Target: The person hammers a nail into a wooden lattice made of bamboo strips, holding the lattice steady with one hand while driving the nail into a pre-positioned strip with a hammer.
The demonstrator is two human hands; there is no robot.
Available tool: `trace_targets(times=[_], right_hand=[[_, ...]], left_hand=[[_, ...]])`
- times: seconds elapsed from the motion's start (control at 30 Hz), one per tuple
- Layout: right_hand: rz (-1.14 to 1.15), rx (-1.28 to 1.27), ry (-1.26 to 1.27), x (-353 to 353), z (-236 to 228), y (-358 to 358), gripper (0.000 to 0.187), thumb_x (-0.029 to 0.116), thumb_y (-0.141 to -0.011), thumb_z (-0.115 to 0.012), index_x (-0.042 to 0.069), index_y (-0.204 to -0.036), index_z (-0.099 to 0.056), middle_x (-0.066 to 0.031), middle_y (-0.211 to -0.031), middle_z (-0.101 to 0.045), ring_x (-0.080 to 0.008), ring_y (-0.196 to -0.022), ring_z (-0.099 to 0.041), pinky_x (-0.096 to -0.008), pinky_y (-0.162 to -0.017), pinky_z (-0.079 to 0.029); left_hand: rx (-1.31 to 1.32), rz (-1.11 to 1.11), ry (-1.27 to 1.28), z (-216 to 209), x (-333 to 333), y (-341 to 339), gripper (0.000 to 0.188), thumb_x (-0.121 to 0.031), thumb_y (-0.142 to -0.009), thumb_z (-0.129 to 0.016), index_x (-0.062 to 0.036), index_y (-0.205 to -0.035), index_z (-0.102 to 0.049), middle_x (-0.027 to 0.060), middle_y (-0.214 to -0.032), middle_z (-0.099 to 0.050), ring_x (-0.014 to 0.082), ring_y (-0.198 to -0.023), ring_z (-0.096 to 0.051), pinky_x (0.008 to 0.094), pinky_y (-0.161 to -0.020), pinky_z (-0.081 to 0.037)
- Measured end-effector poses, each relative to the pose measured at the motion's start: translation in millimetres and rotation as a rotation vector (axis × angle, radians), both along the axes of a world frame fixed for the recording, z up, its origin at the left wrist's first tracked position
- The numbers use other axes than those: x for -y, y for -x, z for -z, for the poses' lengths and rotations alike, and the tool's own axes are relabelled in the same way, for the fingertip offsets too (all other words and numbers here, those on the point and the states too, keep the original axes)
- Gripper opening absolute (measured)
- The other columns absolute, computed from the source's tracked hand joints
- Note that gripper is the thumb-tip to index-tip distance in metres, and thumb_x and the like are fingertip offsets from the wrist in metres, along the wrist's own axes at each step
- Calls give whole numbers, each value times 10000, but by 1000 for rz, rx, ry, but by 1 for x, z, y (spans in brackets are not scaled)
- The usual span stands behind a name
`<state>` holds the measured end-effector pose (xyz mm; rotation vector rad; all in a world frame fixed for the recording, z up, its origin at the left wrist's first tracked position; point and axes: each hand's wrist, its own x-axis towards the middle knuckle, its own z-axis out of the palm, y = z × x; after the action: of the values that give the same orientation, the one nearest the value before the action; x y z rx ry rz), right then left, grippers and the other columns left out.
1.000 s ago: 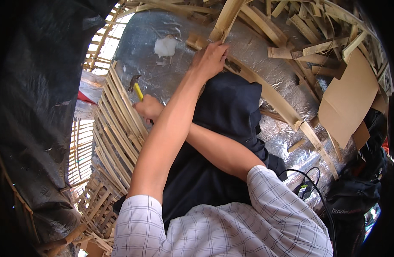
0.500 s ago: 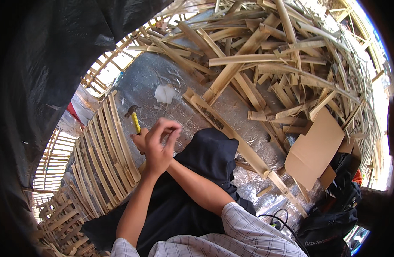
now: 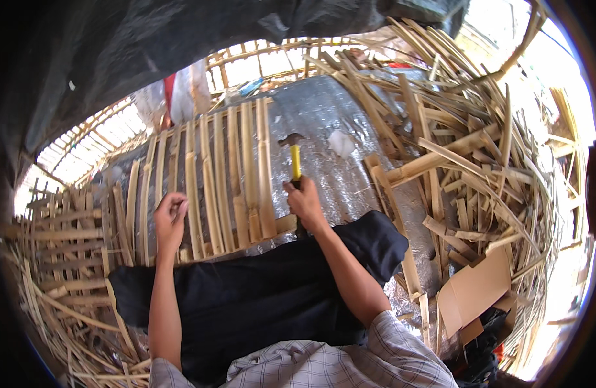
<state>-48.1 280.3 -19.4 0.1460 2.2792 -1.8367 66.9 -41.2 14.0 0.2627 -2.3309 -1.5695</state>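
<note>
My right hand (image 3: 306,203) is wrapped round the handle of a claw hammer (image 3: 295,160). Its yellow handle stands roughly upright, with the dark metal head at the far end. A panel of split bamboo slats (image 3: 249,155) lies in front of my lap, the slats running side by side across a cross strip (image 3: 230,249) at the near end. Over the left part of this panel is my left hand (image 3: 170,220), its fingers curled together. Whether anything small sits in those fingers, I cannot make out.
A big heap of split bamboo (image 3: 466,155) fills the right side. Nearer stands a cardboard box (image 3: 476,291). A woven bamboo lattice (image 3: 65,246) lies at the left. Dark sheeting (image 3: 181,39) hangs overhead, and a white scrap (image 3: 341,143) rests on the silvery floor sheet (image 3: 317,107).
My view has swung left. My hands, crossed close together before, are now apart: the left one over the panel's left part, the right one beside its right edge, still gripping the hammer.
</note>
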Motion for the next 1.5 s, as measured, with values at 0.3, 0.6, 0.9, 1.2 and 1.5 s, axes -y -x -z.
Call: trace_targets(times=[0.3, 0.6, 0.9, 1.2, 1.5], right_hand=[[-47, -290, -186, 1, -7, -14, 265, 162, -968, -690, -31, -838, -562, -53, -628, -519, -136, -580, -473, -371, -526, -366], [-118, -303, -233, 3, -1, -18, 242, 160, -989, -678, -29, -872, -583, -49, -652, -528, -119, -590, -452, -356, -540, -362], [-223, -499, -460, 10, -16, -23, 270, 169, -991, -707, -45, -885, -580, -105, -638, -563, -142, -573, -498, -373, -528, -394], [-328, -559, -717, 23, -37, -44, 416, 264, -917, -828, -35, -892, -540, -197, -743, -639, -433, -665, -637, -491, -609, -475], [-337, -516, -752, 7, -22, -35, 342, 164, -861, -857, -39, -970, -604, -213, -885, -697, -448, -798, -670, -512, -752, -508]], left_hand=[[62, 445, 270, -13, -25, 9, 102, 43, -920, -697, 27, -940, -599, 138, -931, -659, 321, -901, -655, 429, -820, -502], [148, 512, 311, -3, -26, 6, 117, 39, -915, -674, 3, -887, -565, 119, -951, -616, 330, -976, -644, 471, -862, -488], [217, 445, 492, -10, -39, 1, 88, 19, -953, -637, -37, -948, -568, 85, -1040, -619, 280, -1164, -603, 455, -1048, -506], [228, 401, 432, 3, -38, -1, 50, 0, -981, -610, -16, -996, -565, 101, -1070, -591, 305, -1181, -583, 467, -1026, -471], [115, 392, 365, 0, -40, 2, 97, 69, -948, -569, -11, -930, -517, 113, -1005, -581, 299, -1119, -568, 484, -981, -454]])
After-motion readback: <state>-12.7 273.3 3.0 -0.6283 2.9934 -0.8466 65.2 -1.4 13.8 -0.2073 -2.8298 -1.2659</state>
